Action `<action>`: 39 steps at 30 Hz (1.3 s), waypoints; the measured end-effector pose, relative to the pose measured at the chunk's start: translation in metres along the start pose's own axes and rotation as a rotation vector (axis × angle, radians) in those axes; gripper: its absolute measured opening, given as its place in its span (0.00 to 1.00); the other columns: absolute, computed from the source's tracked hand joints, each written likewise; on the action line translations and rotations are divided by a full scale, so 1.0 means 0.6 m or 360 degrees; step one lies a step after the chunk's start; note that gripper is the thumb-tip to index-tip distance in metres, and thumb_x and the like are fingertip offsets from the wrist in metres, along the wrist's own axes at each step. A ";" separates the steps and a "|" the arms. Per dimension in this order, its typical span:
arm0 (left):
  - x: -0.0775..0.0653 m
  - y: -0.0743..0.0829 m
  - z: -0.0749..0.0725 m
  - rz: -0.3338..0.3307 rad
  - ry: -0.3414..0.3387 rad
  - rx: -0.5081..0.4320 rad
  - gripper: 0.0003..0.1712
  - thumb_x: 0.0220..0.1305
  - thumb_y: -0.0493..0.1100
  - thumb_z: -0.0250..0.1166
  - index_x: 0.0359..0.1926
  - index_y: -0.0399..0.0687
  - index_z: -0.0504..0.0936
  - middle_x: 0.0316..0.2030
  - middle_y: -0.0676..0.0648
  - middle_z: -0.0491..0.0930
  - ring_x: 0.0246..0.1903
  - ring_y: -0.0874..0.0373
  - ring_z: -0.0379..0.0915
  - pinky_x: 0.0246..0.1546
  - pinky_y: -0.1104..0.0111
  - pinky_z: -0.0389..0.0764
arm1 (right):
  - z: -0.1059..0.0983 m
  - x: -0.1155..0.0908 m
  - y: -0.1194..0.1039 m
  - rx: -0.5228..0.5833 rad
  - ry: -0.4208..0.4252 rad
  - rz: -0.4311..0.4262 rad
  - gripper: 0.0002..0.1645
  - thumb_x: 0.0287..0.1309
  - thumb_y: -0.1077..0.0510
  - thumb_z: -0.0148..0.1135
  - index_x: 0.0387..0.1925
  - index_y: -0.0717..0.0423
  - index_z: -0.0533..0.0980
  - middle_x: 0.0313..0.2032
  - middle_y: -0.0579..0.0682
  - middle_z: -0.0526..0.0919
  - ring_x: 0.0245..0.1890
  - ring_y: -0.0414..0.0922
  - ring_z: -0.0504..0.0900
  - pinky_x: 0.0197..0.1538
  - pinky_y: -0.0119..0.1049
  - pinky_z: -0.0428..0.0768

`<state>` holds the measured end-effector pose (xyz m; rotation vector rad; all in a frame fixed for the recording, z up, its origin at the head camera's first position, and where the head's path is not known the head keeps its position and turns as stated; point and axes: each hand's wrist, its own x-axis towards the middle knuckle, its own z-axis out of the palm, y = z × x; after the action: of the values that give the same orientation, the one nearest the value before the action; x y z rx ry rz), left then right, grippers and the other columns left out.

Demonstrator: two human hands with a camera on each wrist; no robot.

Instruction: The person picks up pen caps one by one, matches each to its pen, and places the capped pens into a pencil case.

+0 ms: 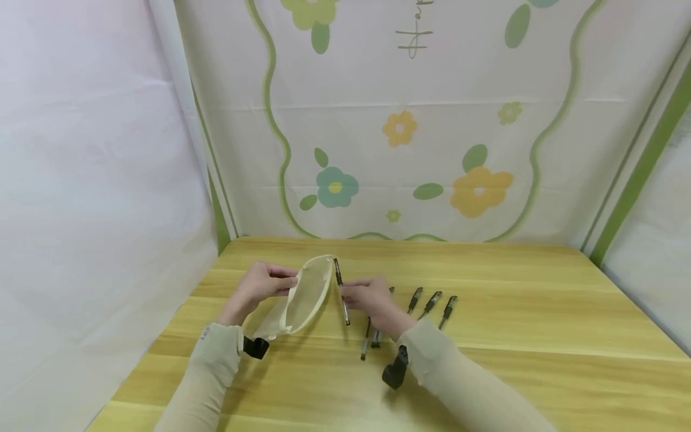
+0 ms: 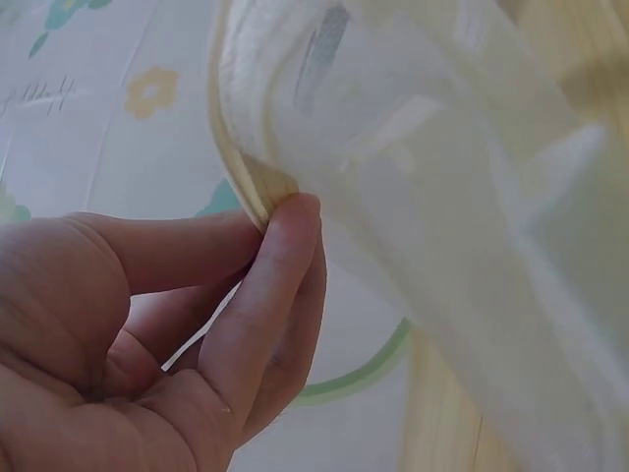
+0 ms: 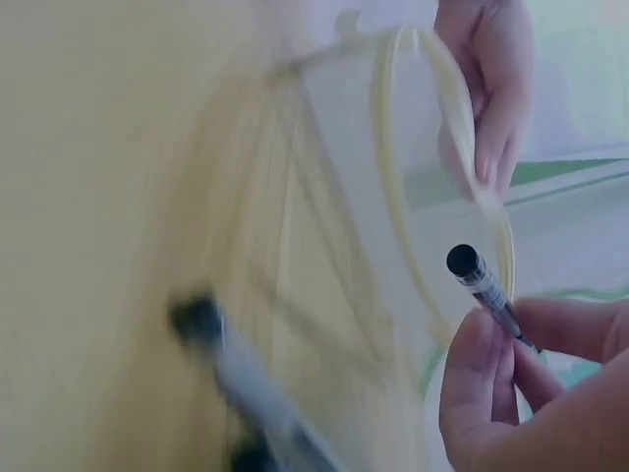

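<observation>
A translucent zip pouch (image 1: pixel 309 295) with cream edging hangs above the table, its mouth gaping toward the right. My left hand (image 1: pixel 263 282) pinches the pouch's rim between thumb and fingers; the left wrist view shows this grip on the zip edge (image 2: pixel 257 187) closely. Just right of the mouth, my right hand (image 1: pixel 376 303) pinches a black-capped pen (image 1: pixel 338 273) around its middle. The pen stands steeply, outside the pouch, its upper end near the rim's far corner. In the right wrist view the pen's dark end (image 3: pixel 464 262) overlaps the pouch edge (image 3: pixel 388 147).
Several similar pens lie on the wooden table (image 1: pixel 529 300). Some, like this pen (image 1: pixel 448 309), are right of my right forearm; others, like this one (image 1: pixel 366 345), lie beneath my right hand, partly hidden. A flowered cloth (image 1: pixel 367 204) rises behind the table.
</observation>
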<state>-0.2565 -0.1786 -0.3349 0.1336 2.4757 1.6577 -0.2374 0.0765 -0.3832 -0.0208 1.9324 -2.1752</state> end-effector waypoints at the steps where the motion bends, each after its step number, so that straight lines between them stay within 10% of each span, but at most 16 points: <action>1: 0.000 0.000 0.004 0.0000 0.0008 -0.0003 0.15 0.62 0.33 0.69 0.49 0.29 0.83 0.45 0.37 0.83 0.39 0.51 0.83 0.43 0.62 0.84 | 0.007 -0.002 0.000 0.0045 0.0004 0.0022 0.16 0.61 0.66 0.65 0.49 0.72 0.78 0.47 0.67 0.81 0.43 0.57 0.83 0.46 0.38 0.84; 21: 0.000 0.008 0.047 0.0048 -0.0010 -0.0081 0.12 0.61 0.30 0.68 0.45 0.27 0.84 0.41 0.35 0.84 0.35 0.50 0.84 0.42 0.58 0.84 | 0.056 0.035 0.002 0.0236 0.0010 0.0198 0.16 0.59 0.70 0.64 0.48 0.77 0.77 0.44 0.69 0.82 0.33 0.49 0.87 0.43 0.36 0.85; 27: 0.000 0.007 0.042 0.0055 0.0016 -0.0038 0.12 0.62 0.32 0.68 0.46 0.30 0.85 0.42 0.36 0.84 0.37 0.51 0.83 0.43 0.58 0.84 | 0.025 0.043 0.005 0.0151 -0.0273 0.0054 0.19 0.66 0.66 0.59 0.54 0.77 0.74 0.50 0.69 0.79 0.53 0.59 0.79 0.55 0.42 0.79; 34: -0.003 0.010 0.032 0.0051 0.0060 -0.0026 0.13 0.63 0.34 0.69 0.47 0.31 0.85 0.43 0.37 0.84 0.39 0.52 0.83 0.45 0.58 0.83 | -0.037 0.031 -0.012 -0.0071 -0.0147 0.0000 0.19 0.65 0.62 0.63 0.52 0.71 0.77 0.48 0.67 0.81 0.45 0.58 0.83 0.52 0.46 0.81; 39: -0.003 0.013 0.028 0.0048 0.0042 -0.0044 0.14 0.63 0.36 0.69 0.48 0.32 0.85 0.44 0.37 0.84 0.40 0.51 0.83 0.45 0.61 0.83 | -0.095 0.005 -0.027 -0.0379 -0.0301 -0.0034 0.21 0.66 0.59 0.62 0.54 0.72 0.76 0.48 0.67 0.81 0.46 0.62 0.82 0.49 0.49 0.83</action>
<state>-0.2520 -0.1609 -0.3339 0.1474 2.4809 1.7160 -0.2520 0.1335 -0.3751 -0.2778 2.0741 -1.8673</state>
